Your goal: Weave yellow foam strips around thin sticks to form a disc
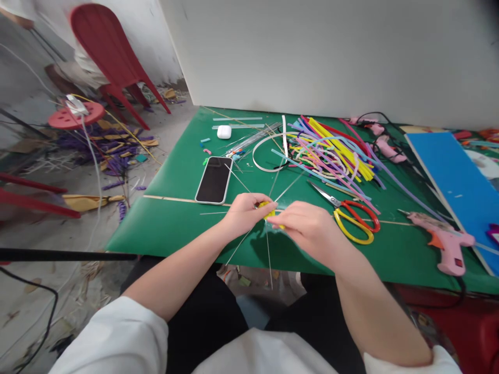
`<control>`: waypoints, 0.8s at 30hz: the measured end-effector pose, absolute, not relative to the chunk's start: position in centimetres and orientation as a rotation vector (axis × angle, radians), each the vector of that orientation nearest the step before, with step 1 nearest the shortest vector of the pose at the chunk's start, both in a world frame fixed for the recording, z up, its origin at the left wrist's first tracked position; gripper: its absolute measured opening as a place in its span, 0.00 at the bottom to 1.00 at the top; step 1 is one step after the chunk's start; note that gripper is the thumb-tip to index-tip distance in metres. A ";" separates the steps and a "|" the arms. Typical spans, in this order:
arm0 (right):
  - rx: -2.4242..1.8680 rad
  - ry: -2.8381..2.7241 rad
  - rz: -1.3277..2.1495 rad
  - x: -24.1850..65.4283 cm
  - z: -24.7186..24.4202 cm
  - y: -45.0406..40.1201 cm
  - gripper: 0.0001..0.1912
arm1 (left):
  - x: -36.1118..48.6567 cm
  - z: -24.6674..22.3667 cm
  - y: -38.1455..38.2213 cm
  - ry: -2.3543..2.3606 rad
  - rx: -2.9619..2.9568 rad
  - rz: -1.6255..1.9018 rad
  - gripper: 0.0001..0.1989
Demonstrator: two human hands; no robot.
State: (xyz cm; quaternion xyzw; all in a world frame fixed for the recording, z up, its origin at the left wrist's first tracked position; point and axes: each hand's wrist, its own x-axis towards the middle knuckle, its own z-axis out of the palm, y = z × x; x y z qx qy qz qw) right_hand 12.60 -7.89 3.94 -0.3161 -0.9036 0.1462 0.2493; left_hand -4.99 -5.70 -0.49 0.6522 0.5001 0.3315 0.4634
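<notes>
My left hand [249, 209] is closed on a small yellow pipe-cleaner piece [266, 210], from which several thin pale wires [268, 254] spread out like spokes. My right hand [306, 224] pinches a yellow end just to the right of it. Both hands are close together above the front part of the green table [167, 228]. Fingers cover much of the yellow piece, so its exact shape is hidden. To the right of my right hand lie scissors [354, 215] with one red and one yellow handle. A phone [214, 179] lies dark-screened beyond my left hand.
A heap of coloured pipe cleaners [331, 148] lies at the back, beside a white strip loop [255, 156]. A pink glue gun [444, 239] and a blue board [456, 182] are at right. A white earbud case [224, 132] sits behind the phone. Another person sits near a red chair [105, 47].
</notes>
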 end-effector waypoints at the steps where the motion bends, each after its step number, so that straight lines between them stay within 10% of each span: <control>1: -0.905 -2.406 0.374 12.7 3.9 -7.7 0.10 | -4.9 -0.5 -5.9 1.199 1.628 0.784 0.12; 14: -1.308 -1.983 1.009 16.4 5.5 -6.4 0.10 | -4.8 1.2 -6.5 0.911 1.324 0.565 0.14; 24: -1.233 -2.001 0.739 15.1 5.3 -6.7 0.07 | -4.6 1.0 -6.5 0.960 1.302 0.564 0.13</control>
